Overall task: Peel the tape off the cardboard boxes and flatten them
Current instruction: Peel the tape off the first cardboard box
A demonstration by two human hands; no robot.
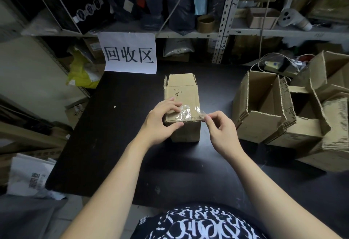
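Note:
A small brown cardboard box (184, 95) lies on its side on the black table (117, 129), its open end facing away from me. A strip of clear tape (188, 113) runs across its near top edge, partly lifted at the right. My left hand (160, 119) holds the box's near left corner, fingers on top and thumb on the front face. My right hand (221, 129) pinches the loose right end of the tape between thumb and forefinger, just off the box's right edge.
A pile of opened cardboard boxes (283, 114) crowds the table's right side. A white paper sign (130, 53) hangs from the metal shelving (222, 21) behind the table. A yellow bag (81, 72) and a white bag (30, 176) lie to the left.

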